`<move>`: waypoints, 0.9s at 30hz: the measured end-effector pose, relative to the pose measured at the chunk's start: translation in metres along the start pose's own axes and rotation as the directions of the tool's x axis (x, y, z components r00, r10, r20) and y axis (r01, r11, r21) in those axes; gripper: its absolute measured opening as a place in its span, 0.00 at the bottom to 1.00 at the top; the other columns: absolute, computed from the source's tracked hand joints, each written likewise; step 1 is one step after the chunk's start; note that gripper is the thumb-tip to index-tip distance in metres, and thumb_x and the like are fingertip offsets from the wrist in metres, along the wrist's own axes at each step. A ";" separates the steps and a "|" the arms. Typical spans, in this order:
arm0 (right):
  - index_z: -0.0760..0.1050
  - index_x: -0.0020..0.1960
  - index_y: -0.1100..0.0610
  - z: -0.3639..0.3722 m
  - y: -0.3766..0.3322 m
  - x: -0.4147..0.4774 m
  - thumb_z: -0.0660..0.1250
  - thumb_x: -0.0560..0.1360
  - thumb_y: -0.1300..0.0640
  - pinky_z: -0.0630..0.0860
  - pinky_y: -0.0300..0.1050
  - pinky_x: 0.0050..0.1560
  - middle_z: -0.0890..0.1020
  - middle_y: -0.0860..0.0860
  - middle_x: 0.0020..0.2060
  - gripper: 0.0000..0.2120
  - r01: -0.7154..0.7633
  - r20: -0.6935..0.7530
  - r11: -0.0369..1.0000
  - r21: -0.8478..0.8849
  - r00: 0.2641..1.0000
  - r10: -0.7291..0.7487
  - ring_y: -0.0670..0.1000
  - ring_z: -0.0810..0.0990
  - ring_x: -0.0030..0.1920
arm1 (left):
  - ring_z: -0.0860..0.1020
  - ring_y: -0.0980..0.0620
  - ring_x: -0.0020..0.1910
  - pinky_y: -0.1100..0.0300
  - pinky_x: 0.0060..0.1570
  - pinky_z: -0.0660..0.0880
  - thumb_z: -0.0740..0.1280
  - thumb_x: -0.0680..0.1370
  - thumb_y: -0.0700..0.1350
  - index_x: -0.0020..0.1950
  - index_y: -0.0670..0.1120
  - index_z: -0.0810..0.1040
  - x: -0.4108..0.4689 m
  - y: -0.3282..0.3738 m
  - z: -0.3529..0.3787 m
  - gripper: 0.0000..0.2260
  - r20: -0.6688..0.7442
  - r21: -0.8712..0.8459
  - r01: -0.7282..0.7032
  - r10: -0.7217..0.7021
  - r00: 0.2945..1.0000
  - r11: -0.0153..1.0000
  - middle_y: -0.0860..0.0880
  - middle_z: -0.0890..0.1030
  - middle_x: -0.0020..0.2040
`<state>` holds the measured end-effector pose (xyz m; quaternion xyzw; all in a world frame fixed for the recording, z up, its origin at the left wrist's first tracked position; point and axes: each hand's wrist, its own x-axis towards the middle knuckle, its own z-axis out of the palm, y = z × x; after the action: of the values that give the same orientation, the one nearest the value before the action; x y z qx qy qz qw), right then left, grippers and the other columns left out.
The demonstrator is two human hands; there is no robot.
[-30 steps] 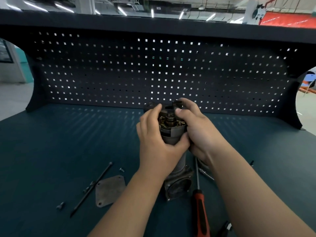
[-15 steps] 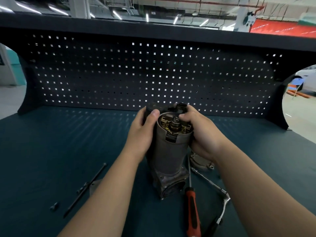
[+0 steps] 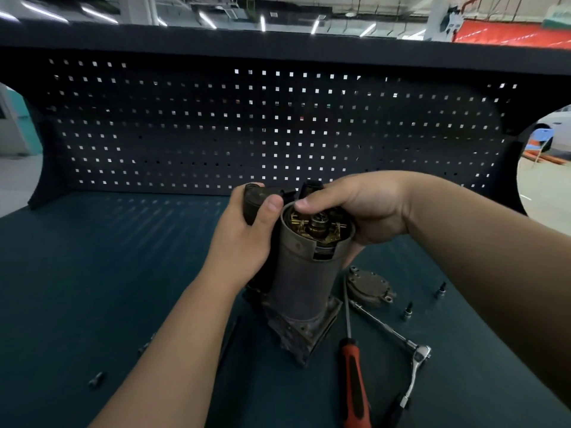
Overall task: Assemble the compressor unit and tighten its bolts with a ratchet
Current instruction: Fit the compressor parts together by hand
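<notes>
The grey compressor unit stands upright on the bench mat, its open top showing brass motor parts. My left hand grips its left side, fingers curled round a dark cylinder at the top. My right hand holds the top rim from the right, thumb on the edge. A round metal end cover lies right of the base. The ratchet lies beyond it, its head at the near right.
A red-handled screwdriver lies just right of the base. Two small sockets sit at the right. Loose bolts and a long rod lie left of my forearm. The black pegboard closes the back.
My left hand slid from the front of the motor body to its left side, uncovering the housing. The view shifted; the flat plate at the left is now hidden by my forearm.
</notes>
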<state>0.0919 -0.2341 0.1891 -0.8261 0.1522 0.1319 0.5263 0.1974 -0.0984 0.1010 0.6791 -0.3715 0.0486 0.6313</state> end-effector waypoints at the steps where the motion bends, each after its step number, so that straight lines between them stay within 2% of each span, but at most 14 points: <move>1: 0.78 0.60 0.55 0.000 -0.002 -0.001 0.67 0.65 0.45 0.71 0.68 0.62 0.84 0.54 0.55 0.26 -0.020 0.011 1.000 -0.015 1.000 0.020 0.58 0.80 0.57 | 0.74 0.77 0.44 0.81 0.37 0.66 0.58 0.66 0.72 0.50 0.63 0.70 0.000 0.000 0.001 0.19 -0.006 -0.008 0.002 -0.002 1.000 1.000 0.77 0.75 0.43; 9: 0.76 0.63 0.54 0.001 0.000 -0.004 0.68 0.65 0.46 0.70 0.69 0.63 0.83 0.55 0.57 0.28 -0.007 -0.011 1.000 -0.006 1.000 0.007 0.60 0.79 0.59 | 0.77 0.69 0.44 0.76 0.38 0.70 0.60 0.68 0.70 0.51 0.59 0.72 -0.001 0.002 0.002 0.19 -0.013 -0.025 -0.040 0.040 0.999 0.999 0.70 0.79 0.44; 13: 0.75 0.64 0.56 0.000 0.001 -0.009 0.69 0.65 0.46 0.71 0.68 0.62 0.82 0.56 0.57 0.30 0.006 -0.035 1.000 -0.026 0.999 -0.007 0.61 0.80 0.58 | 0.77 0.69 0.43 0.77 0.37 0.69 0.60 0.69 0.69 0.51 0.57 0.72 -0.003 0.004 0.006 0.20 -0.019 -0.025 -0.061 0.061 0.998 0.998 0.70 0.78 0.44; 17: 0.74 0.65 0.56 0.002 0.001 -0.010 0.69 0.66 0.46 0.71 0.67 0.63 0.82 0.56 0.57 0.30 0.020 -0.025 0.999 -0.029 0.999 -0.020 0.61 0.80 0.58 | 0.77 0.70 0.43 0.77 0.37 0.69 0.60 0.69 0.69 0.50 0.59 0.71 -0.004 0.005 0.005 0.17 -0.028 -0.032 -0.064 0.063 0.998 0.997 0.71 0.78 0.44; 22: 0.72 0.67 0.55 0.002 -0.011 -0.008 0.67 0.67 0.46 0.69 0.66 0.65 0.81 0.56 0.60 0.31 -0.046 0.055 0.996 -0.080 0.997 0.050 0.60 0.78 0.61 | 0.77 0.71 0.42 0.77 0.37 0.69 0.60 0.69 0.69 0.49 0.60 0.71 -0.007 0.004 0.002 0.16 -0.043 -0.028 -0.062 0.061 0.997 0.998 0.71 0.78 0.42; 27: 0.73 0.67 0.55 0.003 -0.016 -0.006 0.68 0.66 0.46 0.70 0.65 0.64 0.81 0.55 0.59 0.31 -0.077 0.050 0.989 -0.124 0.995 0.084 0.60 0.79 0.60 | 0.77 0.69 0.42 0.76 0.37 0.70 0.60 0.69 0.69 0.48 0.59 0.71 -0.007 0.003 0.000 0.17 -0.040 -0.044 -0.050 0.048 0.998 0.998 0.70 0.78 0.42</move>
<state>0.0930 -0.2238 0.2032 -0.8460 0.1627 0.1848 0.4730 0.1911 -0.0953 0.0995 0.6541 -0.3767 0.0689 0.6522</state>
